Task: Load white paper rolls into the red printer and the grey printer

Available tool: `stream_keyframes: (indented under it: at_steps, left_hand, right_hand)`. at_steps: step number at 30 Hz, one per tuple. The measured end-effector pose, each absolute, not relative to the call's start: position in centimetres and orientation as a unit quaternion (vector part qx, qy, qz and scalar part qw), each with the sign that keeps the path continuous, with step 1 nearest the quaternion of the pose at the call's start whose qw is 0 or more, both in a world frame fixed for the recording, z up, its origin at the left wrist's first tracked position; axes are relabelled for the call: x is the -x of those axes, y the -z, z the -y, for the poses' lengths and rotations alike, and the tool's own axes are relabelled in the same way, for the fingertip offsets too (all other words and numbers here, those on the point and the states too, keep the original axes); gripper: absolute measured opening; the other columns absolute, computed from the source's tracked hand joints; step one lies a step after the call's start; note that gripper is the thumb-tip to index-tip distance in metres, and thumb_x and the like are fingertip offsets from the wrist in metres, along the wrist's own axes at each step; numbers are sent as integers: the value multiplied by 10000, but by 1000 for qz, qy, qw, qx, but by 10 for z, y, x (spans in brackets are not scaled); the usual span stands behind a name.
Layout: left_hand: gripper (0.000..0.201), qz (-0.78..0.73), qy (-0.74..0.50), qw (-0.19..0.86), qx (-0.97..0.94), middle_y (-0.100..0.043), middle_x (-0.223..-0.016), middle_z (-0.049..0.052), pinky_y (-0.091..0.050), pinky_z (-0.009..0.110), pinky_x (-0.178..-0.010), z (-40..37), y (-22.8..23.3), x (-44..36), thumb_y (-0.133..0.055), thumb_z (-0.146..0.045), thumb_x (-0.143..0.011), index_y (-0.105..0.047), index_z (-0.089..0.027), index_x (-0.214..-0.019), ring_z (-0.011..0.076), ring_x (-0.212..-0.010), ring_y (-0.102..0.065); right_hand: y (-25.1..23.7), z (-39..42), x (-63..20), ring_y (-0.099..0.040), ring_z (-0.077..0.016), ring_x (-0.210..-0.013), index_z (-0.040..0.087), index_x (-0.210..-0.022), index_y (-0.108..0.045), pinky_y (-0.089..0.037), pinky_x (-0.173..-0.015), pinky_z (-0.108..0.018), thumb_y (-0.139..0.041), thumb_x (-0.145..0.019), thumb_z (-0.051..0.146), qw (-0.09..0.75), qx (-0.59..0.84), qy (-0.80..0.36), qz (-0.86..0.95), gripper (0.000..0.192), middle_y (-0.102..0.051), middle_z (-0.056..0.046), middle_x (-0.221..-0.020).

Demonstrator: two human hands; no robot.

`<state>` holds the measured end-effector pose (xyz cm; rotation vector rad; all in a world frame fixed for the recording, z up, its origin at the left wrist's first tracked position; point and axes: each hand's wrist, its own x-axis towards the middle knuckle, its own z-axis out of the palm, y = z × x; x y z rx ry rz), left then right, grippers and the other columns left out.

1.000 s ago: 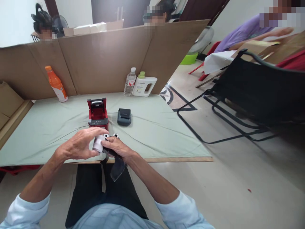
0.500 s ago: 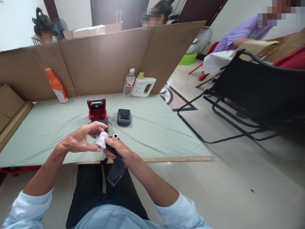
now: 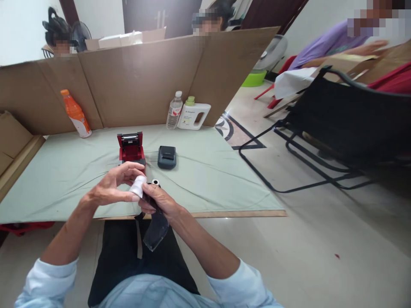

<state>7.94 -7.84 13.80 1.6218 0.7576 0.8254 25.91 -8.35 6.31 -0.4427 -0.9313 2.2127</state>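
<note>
My left hand (image 3: 114, 186) curves its thumb and fingers around a small white paper roll (image 3: 138, 186). Pinched against the roll's right side is my right hand (image 3: 160, 199), which also has a dark, flexible strip (image 3: 156, 231) hanging below its fingers. Just beyond my right hand lies another small white roll with a dark core (image 3: 156, 183). A red and black printer (image 3: 131, 149) stands behind my left hand with its lid raised; its front is partly hidden. To its right rests a compact black device (image 3: 167, 157), its lid down.
A cardboard screen (image 3: 141, 83) borders the table's (image 3: 205, 171) back. Against it stand an orange bottle (image 3: 76, 114), a clear water bottle (image 3: 174, 111) and a white jug (image 3: 194, 115). A black folding chair (image 3: 346, 119) is at the right, near a person in purple (image 3: 321, 45).
My left hand has shifted slightly right around the roll, its thumb now lying along the roll's lower end. The right hand stays nearly still. The person in purple has moved an arm.
</note>
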Motion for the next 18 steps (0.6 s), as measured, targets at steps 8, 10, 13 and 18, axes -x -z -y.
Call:
stream_keyframes:
  at_steps: [8,10,13,18]
  left_hand:
    - [636,-322,-411,494,-695,-749,-1062,65,-538,370,-932,84,-145,-91,-921,-242,-670,-679,-229,-1258,235,-998,-687]
    - [586,-312,-510,556,-578,-744,-1095,76,-552,346,-869,93,-119,-105,-895,-346,-723,-652,-227,-1243,225,-965,-699]
    - [543,-304,-542,605,-497,-736,-1116,92,-555,328,-846,96,-105,-110,-861,-423,-763,-642,-217,-1216,218,-958,-705]
    - [585,-311,-319,536,-716,-744,-1045,86,-566,354,-847,77,-160,-82,-900,-292,-707,-678,-207,-1241,232,-951,-701]
  right_hand:
    - [-69,89,-253,-244,-37,-399,184,-754,-560,-187,-398,-205,-840,-687,724,398,154,-845,322,612,-433,101,-501]
    - [-69,90,-249,-225,-44,-398,201,-759,-539,-182,-395,-206,-833,-682,742,418,140,-847,296,621,-395,114,-476]
    - [-70,90,-250,-210,-49,-393,209,-748,-523,-178,-389,-198,-826,-699,737,409,134,-855,290,612,-351,127,-447]
    - [-73,88,-264,-258,-41,-385,181,-751,-574,-206,-383,-188,-811,-732,723,340,169,-856,350,592,-434,104,-476]
